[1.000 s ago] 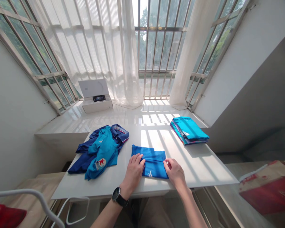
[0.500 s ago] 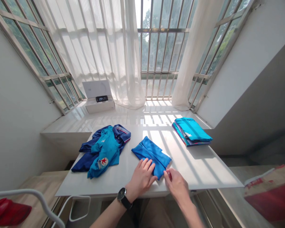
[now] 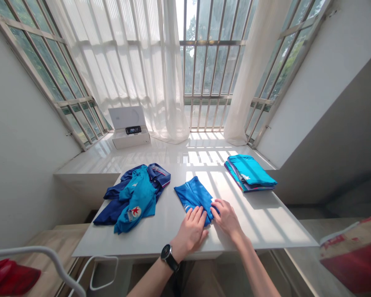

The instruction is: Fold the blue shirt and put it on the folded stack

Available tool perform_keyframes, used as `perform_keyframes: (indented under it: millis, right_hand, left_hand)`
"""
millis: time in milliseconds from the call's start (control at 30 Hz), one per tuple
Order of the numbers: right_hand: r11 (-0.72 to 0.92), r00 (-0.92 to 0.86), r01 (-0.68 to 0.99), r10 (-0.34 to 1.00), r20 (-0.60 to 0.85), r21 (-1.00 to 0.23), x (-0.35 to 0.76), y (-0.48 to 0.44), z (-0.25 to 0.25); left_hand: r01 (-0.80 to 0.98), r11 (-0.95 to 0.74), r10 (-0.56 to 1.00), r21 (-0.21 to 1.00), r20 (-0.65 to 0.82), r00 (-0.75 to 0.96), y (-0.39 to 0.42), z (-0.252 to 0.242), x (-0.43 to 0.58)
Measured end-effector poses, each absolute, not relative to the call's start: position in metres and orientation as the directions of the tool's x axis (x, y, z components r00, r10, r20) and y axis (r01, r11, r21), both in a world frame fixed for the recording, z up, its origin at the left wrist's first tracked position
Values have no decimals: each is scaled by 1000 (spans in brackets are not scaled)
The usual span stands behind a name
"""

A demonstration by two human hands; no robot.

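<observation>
From here I see a sunlit room with barred windows [image 3: 211, 70] and sheer white curtains [image 3: 111, 70] behind a white table [image 3: 265, 231]. On the ledge under the windows sits an open white box [image 3: 129, 138] holding a small black device [image 3: 133, 130]. A stack of folded teal shirts [image 3: 250, 173] lies on the right of the table. On its left, a teal shirt [image 3: 138, 198] sprawls over a navy polo shirt [image 3: 111, 216].

Between them, directly under my hands, lies the folded blue shirt [image 3: 194, 198]. My left hand [image 3: 191, 233] is open, its fingers [image 3: 196, 216] lying across the shirt's lower edge. My right hand [image 3: 227, 218] sits at the lower right corner with its fingers curled, and I cannot tell whether it is pinching the cloth. A black wristwatch [image 3: 169, 258] circles my left wrist.

The round patch [image 3: 134, 213] on the teal shirt shows a red star-like emblem, but I can't read any writing. Compared with half a second ago, my right hand has moved from beside the shirt onto it, and the shirt now looks narrower.
</observation>
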State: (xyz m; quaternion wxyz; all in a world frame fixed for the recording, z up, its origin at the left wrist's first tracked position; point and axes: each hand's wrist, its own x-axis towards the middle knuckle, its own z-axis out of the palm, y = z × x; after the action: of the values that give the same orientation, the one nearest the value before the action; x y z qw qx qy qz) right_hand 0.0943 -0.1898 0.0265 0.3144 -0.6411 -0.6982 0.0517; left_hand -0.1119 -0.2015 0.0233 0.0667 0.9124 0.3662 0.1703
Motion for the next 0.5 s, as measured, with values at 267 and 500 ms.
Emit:
perform_keyframes:
  millis: [267,500]
  right_hand:
    - [247,-25,862,893,450,-443,78,-230,-8]
    - [362,-107,847,832,544,-388,59,-236,-3]
  left_hand:
    - [671,-718,689,188,333,644,-177,28,-157]
    - [649,-731,679,212,325,658,-177,24,-158]
